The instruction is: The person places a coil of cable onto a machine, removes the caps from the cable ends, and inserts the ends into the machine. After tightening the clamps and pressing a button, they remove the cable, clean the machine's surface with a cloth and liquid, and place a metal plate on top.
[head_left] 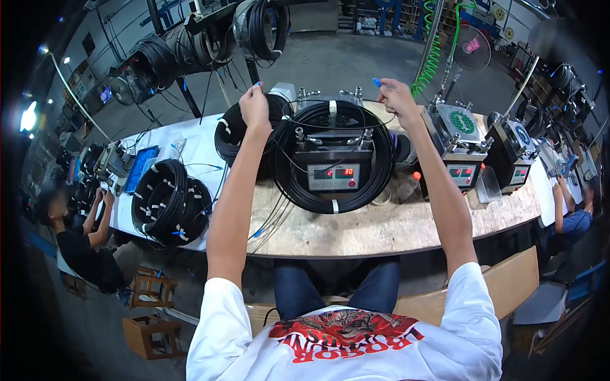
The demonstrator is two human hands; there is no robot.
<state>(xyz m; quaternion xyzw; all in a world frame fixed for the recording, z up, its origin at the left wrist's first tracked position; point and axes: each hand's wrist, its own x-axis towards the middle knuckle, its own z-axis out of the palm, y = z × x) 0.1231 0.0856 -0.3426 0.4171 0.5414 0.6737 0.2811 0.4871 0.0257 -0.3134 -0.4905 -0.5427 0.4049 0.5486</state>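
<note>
My left hand is raised over the bench, fingers closed on a cable end whose blue cap sticks up above them. Across from it, my right hand pinches another cable end, also with a blue cap pointing left. Between and below them a coil of black cable, tied with white bands, is propped around the front of a machine with lit red digits. Thin black strands run from the coil toward both hands. More black cable coil lies behind my left forearm.
Several tied cable coils and a blue tray sit on the left. To the right are an orange-capped bottle, two similar machines and a clear container. Reels hang overhead. Co-workers sit at both sides.
</note>
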